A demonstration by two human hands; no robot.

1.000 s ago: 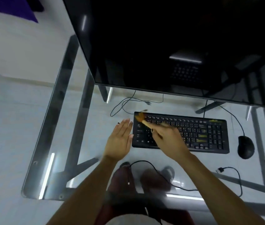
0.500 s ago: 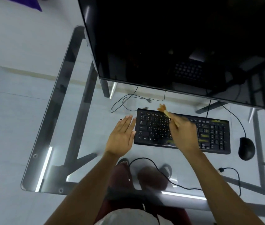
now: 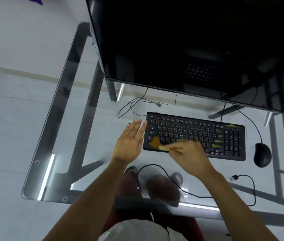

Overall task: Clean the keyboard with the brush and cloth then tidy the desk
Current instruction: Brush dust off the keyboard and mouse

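- The keyboard (image 3: 194,136) is a flat black plastic slab with rows of small square keys and some yellow markings toward its 3 o'clock end; it lies on the desk (image 3: 71,119), a clear glass sheet with rounded corners on a dark metal frame.
- The right hand (image 3: 189,156) is closed around the pale handle of the brush (image 3: 157,143), whose tuft of soft brown bristles fans out over the keys at the keyboard's 8 o'clock corner; the brush is blurred.
- The left hand (image 3: 130,142) is open and flat, fingers straight and close together, holding nothing, just beside the keyboard's 9 o'clock edge.
- The monitor (image 3: 190,46) is a wide glossy black panel standing at 12 o'clock from the keyboard, with the keys mirrored faintly in it.
- The mouse (image 3: 262,154), smooth, rounded and black, sits at 3 o'clock from the keyboard, its thin cord running up behind.
- A loose black cable (image 3: 171,180) curves across the glass at 6 o'clock, and another ends in a flat plug (image 3: 233,178) at 4 o'clock.
- No cloth can be made out.
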